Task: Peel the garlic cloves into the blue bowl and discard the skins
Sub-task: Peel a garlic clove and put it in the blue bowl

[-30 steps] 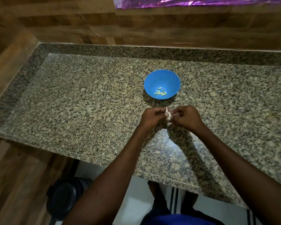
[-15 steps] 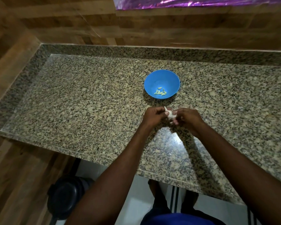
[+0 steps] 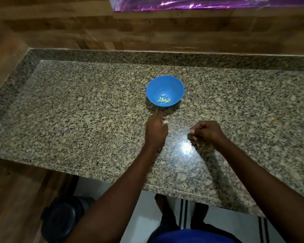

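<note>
Curled tight, the left hand's (image 3: 155, 130) grip pinches a whitish garlic piece (image 3: 165, 120) at its fingertips, blurred, so whether it is a bulb or a single clove cannot be told. It hangs over the desk (image 3: 77, 106) just in front of the blue bowl (image 3: 165, 91), near its closest rim but not touching it. The right hand (image 3: 206, 133) is well apart from the left, its fingers curled in toward the thumb in a narrow grip; something pale shows at the fingertips, too small to say whether it is skin or a nail. A few peeled garlic cloves (image 3: 164, 99) lie together in the bottom of the bowl, which stands upright on the speckled granite. On the floor below the desk's front left edge sits a dark round bin (image 3: 63, 220).
</note>
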`<control>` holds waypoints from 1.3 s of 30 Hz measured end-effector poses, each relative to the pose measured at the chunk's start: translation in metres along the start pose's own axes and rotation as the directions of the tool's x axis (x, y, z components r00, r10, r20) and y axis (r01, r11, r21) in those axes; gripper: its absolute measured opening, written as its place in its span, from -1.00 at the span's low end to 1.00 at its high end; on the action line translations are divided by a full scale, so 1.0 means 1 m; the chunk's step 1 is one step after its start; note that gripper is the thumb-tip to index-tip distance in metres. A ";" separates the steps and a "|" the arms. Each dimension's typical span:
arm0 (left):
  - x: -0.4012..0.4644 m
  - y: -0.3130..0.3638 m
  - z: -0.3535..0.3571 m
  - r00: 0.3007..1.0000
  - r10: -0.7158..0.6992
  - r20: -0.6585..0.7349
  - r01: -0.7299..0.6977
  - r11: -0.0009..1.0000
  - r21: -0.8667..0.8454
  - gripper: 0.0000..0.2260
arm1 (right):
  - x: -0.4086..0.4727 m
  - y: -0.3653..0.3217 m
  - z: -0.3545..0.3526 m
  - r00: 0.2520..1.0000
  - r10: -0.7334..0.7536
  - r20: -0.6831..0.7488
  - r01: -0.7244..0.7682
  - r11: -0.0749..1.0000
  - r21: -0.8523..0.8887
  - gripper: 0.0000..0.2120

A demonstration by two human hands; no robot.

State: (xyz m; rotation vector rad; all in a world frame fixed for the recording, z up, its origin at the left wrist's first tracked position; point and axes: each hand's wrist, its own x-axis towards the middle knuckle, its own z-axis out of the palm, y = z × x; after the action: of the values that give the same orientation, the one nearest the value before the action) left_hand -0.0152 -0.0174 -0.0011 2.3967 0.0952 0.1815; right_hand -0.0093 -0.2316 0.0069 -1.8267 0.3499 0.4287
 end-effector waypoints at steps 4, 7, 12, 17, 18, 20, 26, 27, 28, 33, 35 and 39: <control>-0.018 0.030 0.017 0.961 0.273 -0.037 -0.267 0.956 0.122 -0.68 | 0.002 0.010 -0.024 0.998 -0.060 -0.006 0.059 0.990 -0.128 -0.86; -0.031 0.039 0.046 0.946 0.275 0.173 -0.293 0.952 0.084 -0.75 | 0.005 0.014 -0.029 0.999 -0.036 -0.035 0.030 0.983 -0.183 -0.88; -0.026 0.038 0.073 0.901 0.273 0.337 -0.357 0.909 0.218 -0.62 | 0.011 0.026 -0.027 0.989 -0.105 -0.106 0.057 0.921 -0.386 -0.87; -0.024 0.038 0.078 0.894 0.241 0.377 -0.368 0.876 0.312 -0.48 | 0.003 0.026 -0.020 0.961 -0.237 -0.143 0.135 0.851 -0.507 -0.90; -0.025 0.034 0.079 0.898 0.230 0.375 -0.359 0.876 0.322 -0.48 | 0.002 0.027 -0.020 0.960 -0.243 -0.142 0.140 0.851 -0.507 -0.91; -0.028 0.027 0.080 0.899 0.224 0.375 -0.354 0.876 0.326 -0.47 | 0.002 0.027 -0.023 0.963 -0.231 -0.141 0.131 0.852 -0.506 -0.93; -0.032 0.021 0.075 0.862 0.238 0.448 -0.382 0.885 0.265 -0.40 | 0.007 0.023 -0.028 0.964 -0.266 -0.008 0.205 0.762 -0.615 -0.89; -0.032 0.020 0.074 0.857 0.233 0.459 -0.381 0.886 0.262 -0.39 | 0.008 0.023 -0.028 0.963 -0.270 0.009 0.215 0.746 -0.630 -0.91; -0.032 0.019 0.074 0.854 0.228 0.468 -0.380 0.888 0.260 -0.38 | 0.009 0.023 -0.029 0.961 -0.275 0.024 0.226 0.732 -0.643 -0.92; -0.029 0.018 0.070 0.836 0.197 0.512 -0.371 0.890 0.264 -0.35 | 0.012 0.028 -0.032 0.946 -0.306 0.110 0.300 0.689 -0.660 -0.92; -0.029 0.019 0.070 0.832 0.184 0.524 -0.368 0.889 0.271 -0.35 | 0.012 0.030 -0.035 0.942 -0.302 0.146 0.320 0.678 -0.662 -0.89; -0.028 0.021 0.070 0.829 0.156 0.537 -0.354 0.890 0.286 -0.35 | 0.012 0.030 -0.035 0.931 -0.332 0.152 0.348 0.679 -0.647 -0.89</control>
State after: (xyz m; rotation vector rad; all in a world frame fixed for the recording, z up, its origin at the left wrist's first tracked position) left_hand -0.0313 -0.0825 -0.0409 2.7508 -0.4906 -0.3797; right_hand -0.0077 -0.2736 -0.0148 -2.5274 -0.2116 0.3266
